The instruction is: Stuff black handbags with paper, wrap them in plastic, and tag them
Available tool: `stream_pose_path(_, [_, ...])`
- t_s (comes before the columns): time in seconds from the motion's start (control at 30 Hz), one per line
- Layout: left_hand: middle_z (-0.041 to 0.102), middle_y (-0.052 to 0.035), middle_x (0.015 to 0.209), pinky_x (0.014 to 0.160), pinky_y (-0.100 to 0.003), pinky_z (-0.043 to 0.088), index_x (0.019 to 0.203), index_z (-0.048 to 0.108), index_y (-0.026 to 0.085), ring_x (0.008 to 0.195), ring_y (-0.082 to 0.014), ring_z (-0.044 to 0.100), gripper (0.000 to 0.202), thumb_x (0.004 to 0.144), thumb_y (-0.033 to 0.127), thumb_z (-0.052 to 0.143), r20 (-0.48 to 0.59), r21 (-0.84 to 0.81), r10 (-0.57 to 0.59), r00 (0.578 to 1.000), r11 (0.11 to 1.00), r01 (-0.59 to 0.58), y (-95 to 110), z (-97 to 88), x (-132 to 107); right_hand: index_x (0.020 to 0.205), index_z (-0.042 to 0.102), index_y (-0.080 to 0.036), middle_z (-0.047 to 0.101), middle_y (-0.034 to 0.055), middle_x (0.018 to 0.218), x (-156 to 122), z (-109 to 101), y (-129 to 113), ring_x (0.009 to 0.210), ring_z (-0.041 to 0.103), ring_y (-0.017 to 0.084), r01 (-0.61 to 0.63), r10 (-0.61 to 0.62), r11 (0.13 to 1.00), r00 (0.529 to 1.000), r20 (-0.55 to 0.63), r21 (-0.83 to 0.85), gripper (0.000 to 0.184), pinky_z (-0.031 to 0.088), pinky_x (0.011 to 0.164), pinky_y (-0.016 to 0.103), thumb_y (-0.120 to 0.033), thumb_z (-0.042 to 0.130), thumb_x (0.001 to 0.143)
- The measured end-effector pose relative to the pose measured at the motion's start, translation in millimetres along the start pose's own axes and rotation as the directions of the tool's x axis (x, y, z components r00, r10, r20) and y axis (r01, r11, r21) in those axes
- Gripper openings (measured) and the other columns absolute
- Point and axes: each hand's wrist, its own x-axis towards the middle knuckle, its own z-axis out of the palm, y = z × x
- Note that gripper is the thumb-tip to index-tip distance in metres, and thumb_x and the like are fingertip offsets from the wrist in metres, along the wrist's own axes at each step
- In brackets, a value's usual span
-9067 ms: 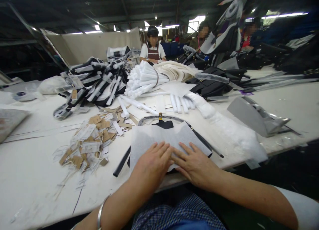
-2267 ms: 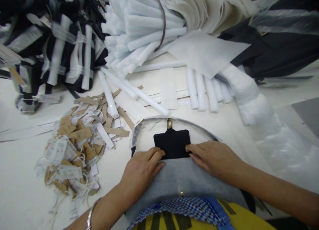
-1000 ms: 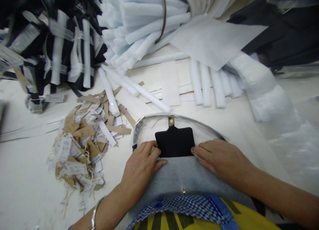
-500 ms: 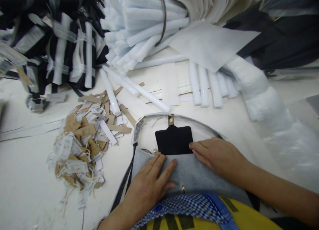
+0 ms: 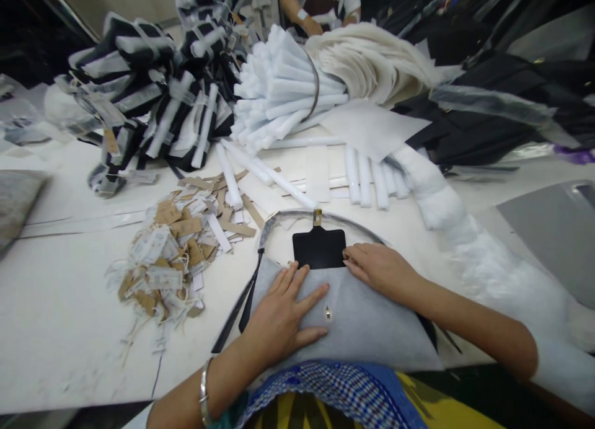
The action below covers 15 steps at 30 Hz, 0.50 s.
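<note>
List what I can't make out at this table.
In the head view:
Tags: print too small and blurred.
Bag: front mostly hidden under the pale sheet.
Sheet's lower edge: partly behind checked cloth.
Right fingers: own bend hides whether they pinch.
Person opposite: head cut off by top edge.

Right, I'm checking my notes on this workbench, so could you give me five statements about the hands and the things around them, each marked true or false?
1. The left hand lies with fingers spread on the pale grey sheet. True.
2. The right hand is in the heap of tags. False: it is by the right edge of the black flap.
3. The heap of tags lies to the left of the sheet. True.
4. The flap's gold tab is over the small metal fitting. False: the gold tab points away from the person, apart from the small metal fitting.
5. A dark band goes around the white rolls. True.
</note>
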Motion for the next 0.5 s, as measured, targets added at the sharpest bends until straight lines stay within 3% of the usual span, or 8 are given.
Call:
stream_pose_path(0.17, [0.032,-0.0129,0.157,0.113,-0.057,0.032,0.147,0.04,0.035,0.144,-0.0389,0.029,0.071,0.086,0.068,0.052,-0.074,0.014,0.011,0.997,1.0,-0.01,2.0,-0.3,-2.2,0.108,0.063,-0.015,0.07,0.0098,0.102,18.6,-13.9,-6.9,0.094,0.066,0.023,0.035,-0.025,0.997,0.989,-0.146,0.066,0.021,0.049,0.084,0.034,-0.031,0.052,0.099])
stream_pose_path(0.27, [0.036,-0.013,0.156,0.112,-0.056,0.032,0.146,0.042,0.035,0.143,-0.0382,0.032,0.069,0.087,0.068,0.051,-0.102,0.004,0.01,0.995,1.0,-0.009,2.2,0.5,-4.4,0.115,0.063,-0.013,0.07,0.0139,0.11,51.7,-18.6,-10.1,0.102,0.066,0.025,-0.037,0.083,0.983,0.965,-0.25,0.181,0.025,0.05,0.09,0.036,-0.027,0.058,0.095])
stream_pose_path(0.4, [0.038,-0.0139,0.154,0.112,-0.055,0.032,0.146,0.042,0.035,0.142,-0.0379,0.034,0.068,0.088,0.07,0.047,-0.127,0.0,0.023,0.992,1.0,-0.023,1.3,3.3,-6.2,0.103,0.07,-0.016,0.076,0.0058,0.093,84.3,-25.8,-16.2,0.085,0.072,0.02,-0.061,0.139,0.95,0.961,-0.239,0.305,0.016,0.054,0.078,0.029,-0.021,0.066,0.088])
stream_pose_path(0.5, [0.041,-0.0133,0.152,0.112,-0.055,0.032,0.146,0.043,0.033,0.14,-0.0369,0.037,0.068,0.088,0.069,0.047,-0.16,0.01,0.039,0.986,0.999,-0.038,0.5,4.0,-6.7,0.096,0.074,-0.018,0.077,0.0024,0.092,68.5,-33.7,-29.1,0.086,0.072,0.019,-0.013,0.115,0.945,0.948,-0.296,0.326,0.014,0.055,0.081,0.028,-0.019,0.06,0.091])
